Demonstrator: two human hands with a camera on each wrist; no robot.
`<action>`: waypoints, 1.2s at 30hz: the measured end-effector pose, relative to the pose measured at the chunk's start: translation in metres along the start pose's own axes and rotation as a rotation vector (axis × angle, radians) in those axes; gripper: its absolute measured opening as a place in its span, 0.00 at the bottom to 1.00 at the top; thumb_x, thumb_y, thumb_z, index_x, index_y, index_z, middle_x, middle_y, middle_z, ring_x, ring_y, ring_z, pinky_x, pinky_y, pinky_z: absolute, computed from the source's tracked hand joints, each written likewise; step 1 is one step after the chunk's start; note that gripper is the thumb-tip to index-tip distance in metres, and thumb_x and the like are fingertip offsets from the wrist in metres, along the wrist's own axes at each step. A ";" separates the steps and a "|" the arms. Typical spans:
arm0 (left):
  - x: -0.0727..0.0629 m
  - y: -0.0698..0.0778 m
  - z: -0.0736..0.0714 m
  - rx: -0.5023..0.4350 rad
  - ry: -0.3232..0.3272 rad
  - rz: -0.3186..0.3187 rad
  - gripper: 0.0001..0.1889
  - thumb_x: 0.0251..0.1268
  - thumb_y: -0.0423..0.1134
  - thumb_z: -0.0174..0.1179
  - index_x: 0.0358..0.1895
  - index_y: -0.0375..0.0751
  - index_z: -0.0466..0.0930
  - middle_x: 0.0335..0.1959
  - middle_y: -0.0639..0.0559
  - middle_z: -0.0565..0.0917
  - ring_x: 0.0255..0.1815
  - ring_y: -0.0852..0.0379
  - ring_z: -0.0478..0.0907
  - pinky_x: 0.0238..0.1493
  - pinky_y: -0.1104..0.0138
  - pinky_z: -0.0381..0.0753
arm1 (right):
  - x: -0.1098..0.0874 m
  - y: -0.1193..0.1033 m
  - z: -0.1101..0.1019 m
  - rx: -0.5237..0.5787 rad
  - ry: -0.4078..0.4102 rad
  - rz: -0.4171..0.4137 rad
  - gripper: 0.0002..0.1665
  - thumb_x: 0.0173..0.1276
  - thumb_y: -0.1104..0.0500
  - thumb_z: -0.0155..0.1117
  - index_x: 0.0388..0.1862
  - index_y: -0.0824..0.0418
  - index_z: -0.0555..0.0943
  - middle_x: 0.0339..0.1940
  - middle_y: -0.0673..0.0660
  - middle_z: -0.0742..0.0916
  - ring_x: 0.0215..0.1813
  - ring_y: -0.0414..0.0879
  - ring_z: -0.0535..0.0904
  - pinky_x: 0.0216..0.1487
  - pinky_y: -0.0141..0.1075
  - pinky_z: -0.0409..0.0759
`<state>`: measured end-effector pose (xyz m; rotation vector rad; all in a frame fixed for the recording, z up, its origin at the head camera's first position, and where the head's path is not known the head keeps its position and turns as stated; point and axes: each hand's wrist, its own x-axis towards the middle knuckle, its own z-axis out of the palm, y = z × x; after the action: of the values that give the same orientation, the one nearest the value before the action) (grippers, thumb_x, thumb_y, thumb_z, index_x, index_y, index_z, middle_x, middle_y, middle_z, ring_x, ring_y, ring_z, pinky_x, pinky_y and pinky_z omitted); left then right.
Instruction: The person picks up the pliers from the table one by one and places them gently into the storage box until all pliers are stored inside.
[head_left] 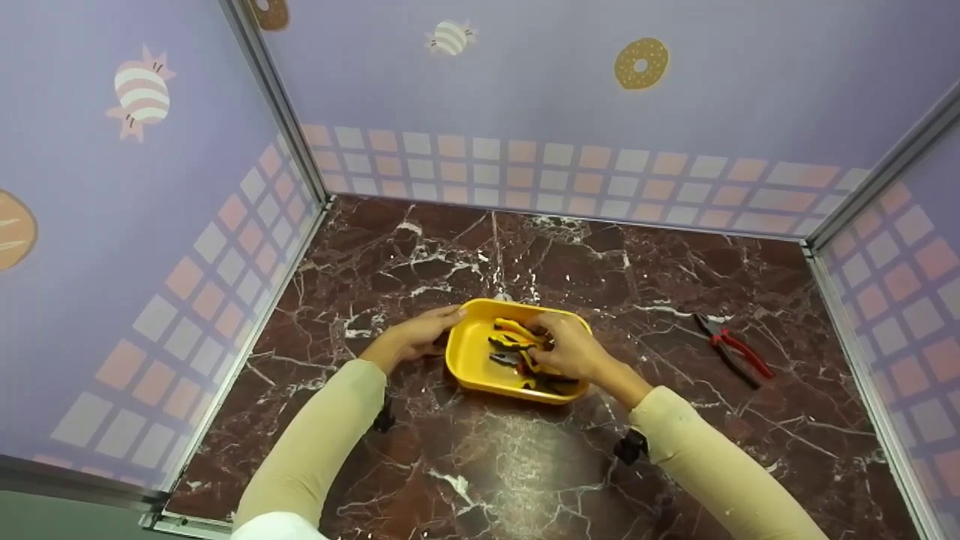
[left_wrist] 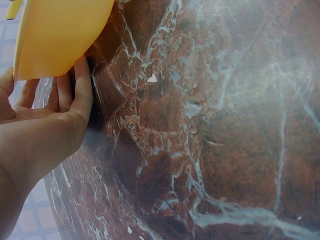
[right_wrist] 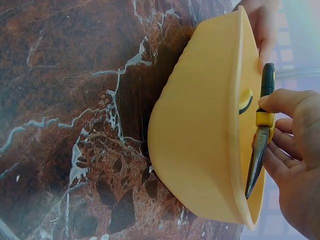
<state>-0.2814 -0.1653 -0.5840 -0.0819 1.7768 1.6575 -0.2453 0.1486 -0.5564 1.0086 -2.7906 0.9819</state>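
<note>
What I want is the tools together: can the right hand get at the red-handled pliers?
Probably yes: the red-handled pliers lie in the open, right of the yellow tray, and nothing visible blocks the way. But the right hand seems to hold another pair, likely needing release first.

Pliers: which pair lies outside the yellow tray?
The red-and-black pair on the marbled surface, right of the yellow tray; the other visible pliers are inside it or in the right hand.

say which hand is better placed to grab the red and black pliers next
Probably the right hand, nearer the red and black pliers, though it should first release the pointed pliers it holds. The left hand grips the opposite end of the yellow tray.
</note>
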 end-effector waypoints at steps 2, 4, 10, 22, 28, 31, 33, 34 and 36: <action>0.000 0.000 0.000 -0.002 0.004 -0.005 0.34 0.87 0.54 0.51 0.86 0.49 0.56 0.79 0.42 0.69 0.73 0.46 0.73 0.71 0.46 0.75 | 0.002 0.001 0.001 0.005 -0.011 0.030 0.19 0.64 0.61 0.78 0.54 0.62 0.87 0.47 0.56 0.91 0.48 0.50 0.85 0.52 0.48 0.85; 0.000 -0.001 0.000 -0.004 0.002 -0.008 0.33 0.87 0.54 0.50 0.86 0.49 0.57 0.78 0.42 0.70 0.73 0.46 0.73 0.71 0.46 0.76 | 0.004 0.003 0.001 0.012 -0.019 0.056 0.20 0.65 0.60 0.78 0.55 0.62 0.87 0.48 0.56 0.91 0.49 0.50 0.85 0.53 0.49 0.84; 0.001 -0.001 0.000 -0.005 -0.002 -0.001 0.31 0.87 0.54 0.50 0.85 0.50 0.60 0.76 0.43 0.72 0.71 0.46 0.75 0.69 0.47 0.78 | 0.007 0.005 0.001 0.030 -0.037 0.095 0.20 0.68 0.60 0.77 0.57 0.62 0.87 0.50 0.58 0.90 0.51 0.51 0.85 0.56 0.50 0.84; 0.002 -0.002 0.000 -0.006 0.013 0.001 0.33 0.87 0.54 0.51 0.85 0.48 0.58 0.78 0.42 0.71 0.72 0.46 0.74 0.70 0.46 0.76 | 0.018 0.000 0.009 -0.003 -0.026 -0.018 0.19 0.67 0.62 0.77 0.55 0.67 0.87 0.48 0.59 0.90 0.50 0.53 0.86 0.53 0.49 0.84; 0.002 -0.001 0.001 -0.015 0.007 0.001 0.33 0.87 0.54 0.51 0.86 0.49 0.58 0.77 0.41 0.71 0.73 0.45 0.73 0.70 0.46 0.76 | 0.019 -0.009 0.014 -0.006 -0.031 -0.044 0.18 0.67 0.61 0.77 0.53 0.67 0.86 0.49 0.59 0.90 0.53 0.54 0.86 0.56 0.48 0.84; 0.002 -0.001 0.001 -0.013 0.005 0.005 0.33 0.87 0.54 0.51 0.86 0.48 0.57 0.78 0.41 0.71 0.73 0.44 0.73 0.70 0.47 0.76 | 0.019 -0.014 0.016 0.003 -0.038 -0.049 0.19 0.66 0.61 0.79 0.54 0.66 0.86 0.50 0.59 0.90 0.54 0.54 0.85 0.58 0.49 0.84; 0.001 -0.002 0.000 -0.009 0.004 0.007 0.33 0.87 0.54 0.51 0.86 0.48 0.57 0.78 0.41 0.71 0.73 0.45 0.73 0.70 0.47 0.77 | 0.020 -0.016 0.017 0.001 -0.041 -0.056 0.20 0.66 0.61 0.79 0.54 0.66 0.87 0.50 0.59 0.90 0.53 0.54 0.85 0.57 0.49 0.84; 0.001 -0.002 0.000 -0.006 0.004 0.009 0.33 0.87 0.54 0.51 0.86 0.48 0.57 0.78 0.41 0.71 0.73 0.45 0.73 0.69 0.47 0.77 | 0.020 -0.017 0.018 -0.002 -0.039 -0.063 0.20 0.65 0.61 0.79 0.54 0.66 0.87 0.50 0.59 0.90 0.52 0.54 0.85 0.56 0.49 0.84; 0.001 -0.002 0.000 -0.007 -0.002 0.013 0.32 0.87 0.54 0.50 0.85 0.48 0.59 0.77 0.41 0.72 0.72 0.45 0.74 0.69 0.48 0.78 | 0.019 -0.018 0.020 -0.008 -0.035 -0.074 0.20 0.65 0.61 0.79 0.53 0.67 0.86 0.49 0.59 0.90 0.51 0.54 0.85 0.55 0.49 0.84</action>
<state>-0.2810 -0.1657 -0.5862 -0.0718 1.7733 1.6730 -0.2461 0.1153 -0.5579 1.1302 -2.7595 0.9523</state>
